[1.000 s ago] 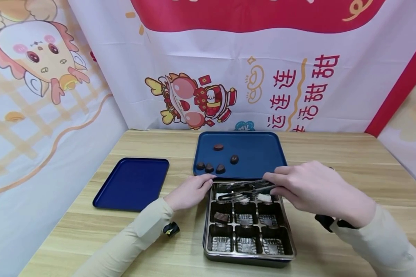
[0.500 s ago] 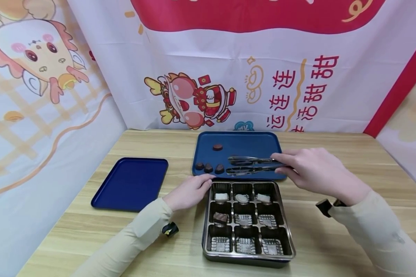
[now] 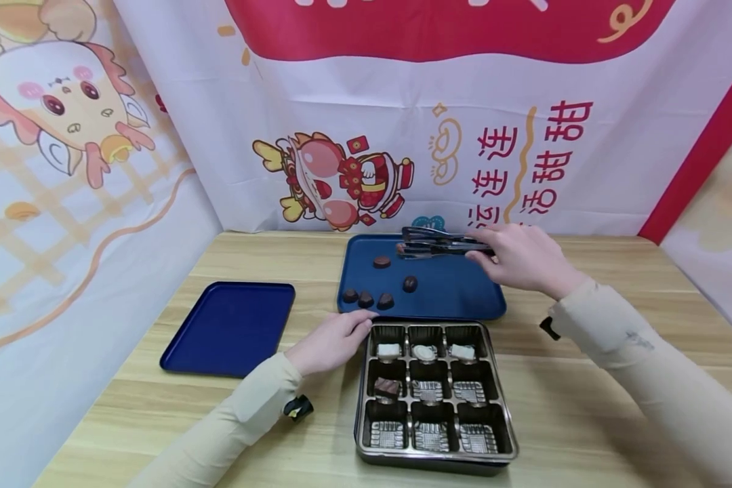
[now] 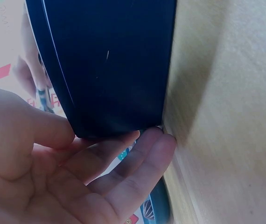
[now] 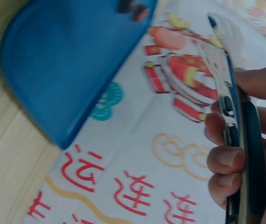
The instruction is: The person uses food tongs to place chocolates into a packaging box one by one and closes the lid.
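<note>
Compartment box [image 3: 436, 453] nearest on desk [image 3: 585, 420], three pale sweets in its far row, one dark piece [image 3: 388, 387] in middle row. Left hand [image 3: 332, 341] rests with relaxed fingers against box's far left corner, grip open. Behind it blue tray [image 3: 457, 298] with chocolates [image 3: 366, 298]. Right hand [image 3: 521, 257] pinches tongs [image 3: 433, 242] over tray's far edge, tips closed on a dark piece [image 3: 400, 249]. Second tray [image 3: 232, 325] sits left

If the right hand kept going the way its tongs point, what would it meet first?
The right hand holds the tongs pointing left over the far blue tray. Probably the round chocolate just ahead, though the tongs may be raised above it.
</note>
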Action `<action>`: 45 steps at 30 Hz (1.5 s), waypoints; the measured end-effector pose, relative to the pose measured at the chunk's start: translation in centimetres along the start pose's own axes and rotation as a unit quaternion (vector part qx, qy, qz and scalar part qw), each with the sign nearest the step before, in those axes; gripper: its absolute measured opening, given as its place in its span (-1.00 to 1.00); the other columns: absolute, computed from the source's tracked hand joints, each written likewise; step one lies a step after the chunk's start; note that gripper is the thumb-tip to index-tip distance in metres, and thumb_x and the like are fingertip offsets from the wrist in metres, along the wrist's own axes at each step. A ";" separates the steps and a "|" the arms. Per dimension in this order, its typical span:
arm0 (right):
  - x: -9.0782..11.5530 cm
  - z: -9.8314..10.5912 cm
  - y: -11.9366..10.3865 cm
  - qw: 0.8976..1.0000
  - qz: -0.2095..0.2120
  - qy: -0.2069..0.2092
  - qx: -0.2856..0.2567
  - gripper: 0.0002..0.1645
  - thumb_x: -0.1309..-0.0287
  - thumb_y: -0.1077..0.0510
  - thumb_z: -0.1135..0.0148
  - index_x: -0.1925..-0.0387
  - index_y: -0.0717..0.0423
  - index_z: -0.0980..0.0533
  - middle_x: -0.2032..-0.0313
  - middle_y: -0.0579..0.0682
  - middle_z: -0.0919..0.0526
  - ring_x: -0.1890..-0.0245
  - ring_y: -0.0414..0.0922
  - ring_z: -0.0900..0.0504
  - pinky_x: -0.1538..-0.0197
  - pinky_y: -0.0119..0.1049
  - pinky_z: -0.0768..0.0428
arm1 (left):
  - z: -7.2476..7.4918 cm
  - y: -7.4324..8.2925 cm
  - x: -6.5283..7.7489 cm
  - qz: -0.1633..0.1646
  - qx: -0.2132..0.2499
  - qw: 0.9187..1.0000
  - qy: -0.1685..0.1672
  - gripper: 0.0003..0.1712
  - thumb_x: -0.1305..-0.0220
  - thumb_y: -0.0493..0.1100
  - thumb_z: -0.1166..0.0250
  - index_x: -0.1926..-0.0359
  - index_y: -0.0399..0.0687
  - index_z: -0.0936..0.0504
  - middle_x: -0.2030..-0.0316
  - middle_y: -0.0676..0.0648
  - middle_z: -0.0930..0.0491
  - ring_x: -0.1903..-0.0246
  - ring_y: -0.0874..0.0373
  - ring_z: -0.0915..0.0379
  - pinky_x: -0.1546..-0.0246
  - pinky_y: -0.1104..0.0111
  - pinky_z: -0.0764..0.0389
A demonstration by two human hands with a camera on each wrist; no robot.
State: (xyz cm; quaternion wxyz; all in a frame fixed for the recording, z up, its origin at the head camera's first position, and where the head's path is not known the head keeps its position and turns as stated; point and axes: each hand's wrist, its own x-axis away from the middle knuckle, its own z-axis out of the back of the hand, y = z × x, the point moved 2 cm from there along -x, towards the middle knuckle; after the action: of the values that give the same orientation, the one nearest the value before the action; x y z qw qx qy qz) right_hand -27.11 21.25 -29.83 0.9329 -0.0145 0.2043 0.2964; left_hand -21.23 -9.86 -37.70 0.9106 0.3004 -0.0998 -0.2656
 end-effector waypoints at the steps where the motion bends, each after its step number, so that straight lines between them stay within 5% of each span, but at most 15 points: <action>1: -0.5 -0.2 0.2 1.000 -0.008 -0.011 0.006 -0.48 -0.22 -0.16 -0.16 -0.09 0.05 -0.55 0.18 0.06 -0.65 0.67 -0.18 -0.46 0.76 -0.31 -0.22 | 0.0 0.0 0.0 0.001 0.001 1.000 0.000 -0.53 -0.54 -0.06 0.15 -0.33 -0.09 -0.35 0.74 0.12 -0.17 0.81 0.24 -0.06 0.17 0.34 -0.39; 7: -3.2 -1.5 0.9 0.996 -0.019 -0.063 0.060 -0.47 -0.23 -0.18 -0.07 -0.04 0.08 -0.55 0.31 0.06 -0.63 0.68 -0.12 -0.47 0.72 -0.26 -0.34 | 0.0 -0.1 -0.1 0.002 -0.005 1.000 0.002 -0.53 -0.54 -0.05 0.17 -0.33 -0.08 -0.36 0.71 0.06 -0.25 0.82 0.22 -0.06 0.19 0.34 -0.40; 12: -5.2 -2.8 0.8 0.992 -0.006 -0.097 0.086 -0.48 -0.25 -0.25 -0.02 0.18 0.11 -0.57 0.46 0.02 -0.57 0.63 -0.08 -0.51 0.62 -0.18 -0.44 | 0.0 0.0 -0.1 0.000 -0.018 1.000 0.009 -0.53 -0.54 -0.07 0.16 -0.31 -0.14 -0.38 0.37 -0.04 -0.53 0.59 0.19 -0.32 0.13 0.33 -0.37; 18: -7.2 -4.3 -0.2 0.990 0.021 -0.110 0.087 -0.45 -0.28 -0.33 -0.01 0.48 0.01 -0.53 0.73 -0.11 -0.35 0.76 -0.16 -0.37 0.66 -0.22 -0.39 | -0.1 -0.1 -0.1 -0.003 -0.017 1.000 0.009 -0.53 -0.54 -0.07 0.16 -0.30 -0.15 -0.38 0.68 0.04 -0.27 0.77 0.21 -0.13 0.16 0.35 -0.40; 25: -8.9 -5.8 -1.5 0.987 0.050 -0.125 0.087 -0.47 -0.28 -0.28 -0.05 0.64 -0.04 -0.43 0.73 -0.12 -0.34 0.76 -0.17 -0.34 0.69 -0.29 -0.32 | 0.2 -0.2 0.0 -0.010 -0.014 1.000 0.007 -0.54 -0.53 -0.10 0.15 -0.29 -0.17 -0.39 0.70 0.08 -0.19 0.72 0.21 -0.13 0.14 0.34 -0.38; 37: -9.8 -6.7 -2.2 0.977 0.049 -0.195 0.069 -0.63 -0.36 -0.11 -0.06 0.43 0.04 -0.54 0.60 -0.09 -0.44 0.63 -0.14 -0.47 0.58 -0.22 -0.47 | 0.0 -0.3 0.0 -0.018 -0.015 1.000 0.009 -0.55 -0.54 -0.10 0.16 -0.29 -0.16 -0.40 0.75 0.11 -0.16 0.81 0.25 -0.08 0.14 0.36 -0.39; 45: -9.2 -6.3 -2.7 0.985 0.075 -0.134 0.080 -0.63 -0.32 -0.07 -0.12 0.46 0.09 -0.58 0.71 -0.12 -0.37 0.72 -0.18 -0.43 0.62 -0.27 -0.47 | 0.1 -0.2 0.1 -0.011 -0.004 1.000 0.002 -0.54 -0.54 -0.08 0.17 -0.31 -0.15 -0.38 0.77 0.12 -0.16 0.84 0.26 -0.06 0.30 0.38 -0.43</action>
State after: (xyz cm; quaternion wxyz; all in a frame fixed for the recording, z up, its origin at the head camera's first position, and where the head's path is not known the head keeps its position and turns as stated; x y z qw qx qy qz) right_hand -34.79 13.05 -32.29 0.9252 0.1158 0.1008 0.3470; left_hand -21.31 -10.08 -37.79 0.9091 0.2986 -0.0939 -0.2750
